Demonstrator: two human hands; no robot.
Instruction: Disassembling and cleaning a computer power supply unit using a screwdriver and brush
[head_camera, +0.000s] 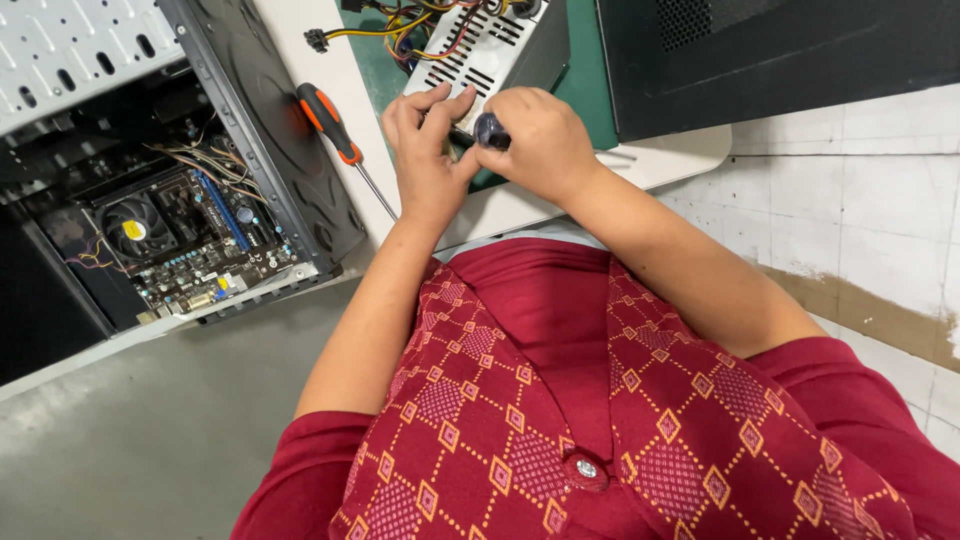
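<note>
Head camera view, looking down at two hands working at the edge of a white tabletop (690, 155). Right hand (540, 140) is closed around the dark rounded handle of a small screwdriver (490, 130), its shaft pointing toward the left hand. Left hand (428, 150) has fingers curled, pinching at the tool's tip, possibly on a small part too hidden to make out. Both hands hover over a metal power supply unit (490, 45) with coloured wires, resting on a green mat (590, 80). Just left lies an orange-and-black screwdriver (335, 135). Further left, an open computer case (150, 200) shows its motherboard and fan.
</note>
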